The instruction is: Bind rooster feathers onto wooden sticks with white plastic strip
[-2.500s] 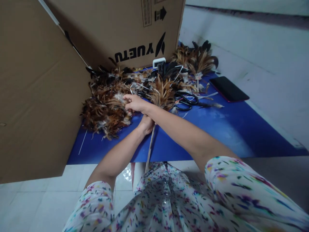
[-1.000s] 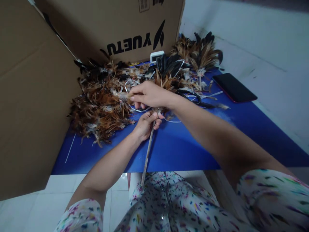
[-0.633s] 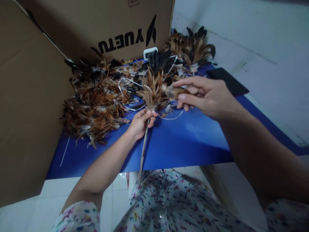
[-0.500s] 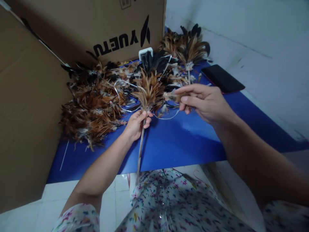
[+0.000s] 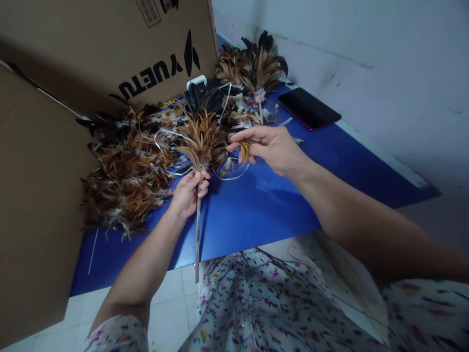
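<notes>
My left hand is wrapped round the stick of a feather duster, just under its brown and black feathers. The duster's thin stick points down past the table's front edge. To the right of it, my right hand pinches a small brownish-yellow feather between thumb and fingers. A thin pale ribbon loops beside the duster, on both its sides. Where the ribbon meets the duster is hidden by the feathers and the left hand.
A big heap of loose feathers covers the table's left side. Another feather duster lies at the back. A black phone rests at the right on the blue table top. Cardboard boxes stand behind and at the left.
The camera view has turned, so the scene sits further left. My right hand has turned slightly, and the feather in its fingers shows differently. The left hand keeps its hold on the duster.
</notes>
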`<control>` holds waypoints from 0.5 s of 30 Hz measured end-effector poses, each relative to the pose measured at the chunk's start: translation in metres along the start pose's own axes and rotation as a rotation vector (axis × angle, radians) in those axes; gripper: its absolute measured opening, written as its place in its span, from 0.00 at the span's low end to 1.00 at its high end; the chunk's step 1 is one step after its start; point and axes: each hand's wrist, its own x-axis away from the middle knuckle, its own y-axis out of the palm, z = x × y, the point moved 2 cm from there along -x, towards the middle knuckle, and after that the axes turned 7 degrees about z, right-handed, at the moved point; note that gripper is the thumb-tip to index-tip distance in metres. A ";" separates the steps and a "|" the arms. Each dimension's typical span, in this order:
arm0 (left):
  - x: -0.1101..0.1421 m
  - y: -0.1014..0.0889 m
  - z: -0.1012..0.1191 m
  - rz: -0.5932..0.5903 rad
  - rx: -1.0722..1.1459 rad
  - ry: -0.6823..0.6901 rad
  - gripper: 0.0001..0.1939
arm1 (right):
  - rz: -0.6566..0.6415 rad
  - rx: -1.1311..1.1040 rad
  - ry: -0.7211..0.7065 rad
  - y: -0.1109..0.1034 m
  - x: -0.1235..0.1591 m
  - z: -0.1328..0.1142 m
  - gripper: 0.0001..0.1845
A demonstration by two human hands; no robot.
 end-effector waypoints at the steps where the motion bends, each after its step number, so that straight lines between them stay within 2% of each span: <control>1: 0.000 0.000 0.000 0.003 -0.002 -0.001 0.06 | 0.018 0.016 -0.006 0.000 -0.001 0.002 0.16; 5: -0.001 0.000 0.001 0.015 -0.006 -0.001 0.06 | 0.060 0.084 -0.012 -0.001 -0.002 0.004 0.13; 11: -0.001 0.000 0.001 -0.007 0.004 0.010 0.04 | 0.162 0.135 -0.172 -0.009 -0.003 -0.005 0.05; 15: -0.001 0.001 0.001 -0.008 -0.012 0.021 0.05 | 0.113 0.157 -0.083 -0.010 -0.005 -0.004 0.05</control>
